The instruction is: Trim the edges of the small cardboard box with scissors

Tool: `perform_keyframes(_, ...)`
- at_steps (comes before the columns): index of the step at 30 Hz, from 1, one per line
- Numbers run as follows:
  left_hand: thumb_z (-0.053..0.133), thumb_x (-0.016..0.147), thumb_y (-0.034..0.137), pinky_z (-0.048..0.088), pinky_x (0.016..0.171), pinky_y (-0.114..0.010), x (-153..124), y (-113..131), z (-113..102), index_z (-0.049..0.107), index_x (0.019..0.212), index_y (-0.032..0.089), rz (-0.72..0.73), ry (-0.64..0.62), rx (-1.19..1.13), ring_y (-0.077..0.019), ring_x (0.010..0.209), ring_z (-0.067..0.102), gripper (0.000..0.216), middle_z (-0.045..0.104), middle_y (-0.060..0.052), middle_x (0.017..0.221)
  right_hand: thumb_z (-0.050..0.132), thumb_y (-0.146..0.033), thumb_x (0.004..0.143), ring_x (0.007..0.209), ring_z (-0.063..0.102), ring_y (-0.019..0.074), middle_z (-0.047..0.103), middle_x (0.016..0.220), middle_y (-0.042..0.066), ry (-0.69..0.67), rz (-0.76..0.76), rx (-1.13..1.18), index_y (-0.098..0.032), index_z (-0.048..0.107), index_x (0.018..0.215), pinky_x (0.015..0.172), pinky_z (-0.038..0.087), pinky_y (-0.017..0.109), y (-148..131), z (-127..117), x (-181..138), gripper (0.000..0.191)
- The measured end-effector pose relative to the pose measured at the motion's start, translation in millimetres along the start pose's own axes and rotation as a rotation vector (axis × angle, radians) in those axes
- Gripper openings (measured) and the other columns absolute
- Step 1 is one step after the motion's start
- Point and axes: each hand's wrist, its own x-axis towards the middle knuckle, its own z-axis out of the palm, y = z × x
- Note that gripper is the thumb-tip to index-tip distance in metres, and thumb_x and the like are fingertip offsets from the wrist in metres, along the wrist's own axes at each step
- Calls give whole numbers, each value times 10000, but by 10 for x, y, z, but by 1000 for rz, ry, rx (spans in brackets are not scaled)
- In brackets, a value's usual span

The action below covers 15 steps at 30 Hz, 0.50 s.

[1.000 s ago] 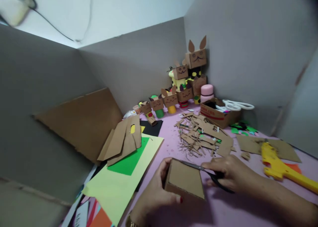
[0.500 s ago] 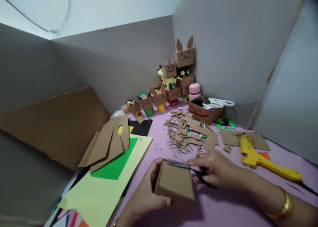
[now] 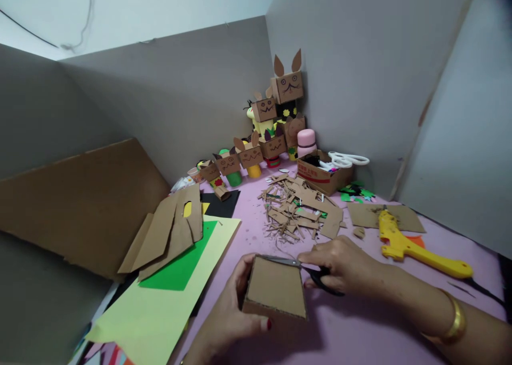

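Note:
A small cardboard box (image 3: pixel 277 289) sits in the grip of my left hand (image 3: pixel 236 306), thumb along the near side and fingers round the left and far sides. My right hand (image 3: pixel 340 264) is closed on scissors (image 3: pixel 318 277) with black handles. Their metal blades lie along the far top edge of the box, pointing left; whether they are parted is hard to tell. Just beyond the box is a heap of cardboard scraps (image 3: pixel 296 210).
Cardboard animal figures (image 3: pixel 250 156) stand at the back near a pink bottle (image 3: pixel 306 142) and a tool box (image 3: pixel 320 177). A yellow glue gun (image 3: pixel 424 253) lies right on cardboard (image 3: pixel 412 221). Left are yellow paper (image 3: pixel 156 322), green paper (image 3: pixel 176 272) and cardboard sheets (image 3: pixel 160 240).
The whole view has shifted slightly, so everything appears a little further left. The scissor blades have moved slightly left along the box's far edge. My left hand keeps its hold.

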Motion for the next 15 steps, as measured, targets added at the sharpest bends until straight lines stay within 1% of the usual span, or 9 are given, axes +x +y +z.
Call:
perform_keyframes(3, 889, 500, 437, 428, 910, -374, 2, -16, -2, 518, 1186, 255, 0, -39, -10, -297, 1118, 538, 801, 603, -72, 1162, 629, -322, 837, 630, 590, 155, 689, 724, 45, 7, 10, -12, -208, 695, 929, 553, 293, 244, -12, 6, -11, 161)
perform_keyframes(5, 886, 511, 433, 425, 920, -394, 7, -26, 11, 508, 1193, 248, 0, -59, -7, -306, 1122, 537, 802, 602, -83, 1178, 629, -248, 808, 636, 589, 159, 685, 730, 46, 12, 20, -22, -210, 692, 932, 552, 277, 248, -23, 13, -18, 145)
perform_keyframes(6, 885, 514, 433, 425, 920, -398, 10, -28, 21, 505, 1195, 244, -2, -65, -1, -307, 1119, 539, 802, 602, -87, 1182, 624, -192, 779, 640, 589, 161, 683, 731, 45, 15, 25, -27, -210, 692, 930, 551, 268, 251, -27, 17, -20, 167)
perform_keyframes(8, 880, 522, 437, 432, 910, -390, 12, -28, 43, 501, 1198, 247, -1, -65, 11, -297, 1106, 545, 798, 600, -82, 1186, 606, -93, 706, 643, 589, 163, 683, 729, 43, 16, 29, -29, -207, 692, 940, 551, 256, 254, -28, 26, -23, 274)
perform_keyframes(10, 877, 526, 442, 433, 904, -376, 11, -25, 60, 499, 1196, 257, 9, -59, 30, -284, 1101, 546, 791, 597, -69, 1184, 589, -51, 664, 635, 587, 159, 683, 716, 40, 11, 26, -22, -200, 694, 925, 550, 255, 251, -20, 35, -20, 318)
perform_keyframes(12, 874, 532, 442, 433, 906, -378, 9, -22, 66, 499, 1195, 262, 11, -66, 42, -282, 1104, 546, 783, 596, -65, 1183, 590, -53, 668, 622, 584, 151, 683, 696, 35, 4, 19, -9, -193, 694, 885, 548, 263, 245, -10, 39, -13, 278)
perform_keyframes(15, 875, 530, 438, 432, 915, -384, 9, -28, 52, 503, 1200, 265, 18, -70, 48, -285, 1114, 543, 785, 594, -64, 1183, 599, -98, 730, 636, 591, 141, 687, 702, 27, -6, 14, 14, -198, 687, 849, 557, 293, 230, -14, 21, 3, 179)
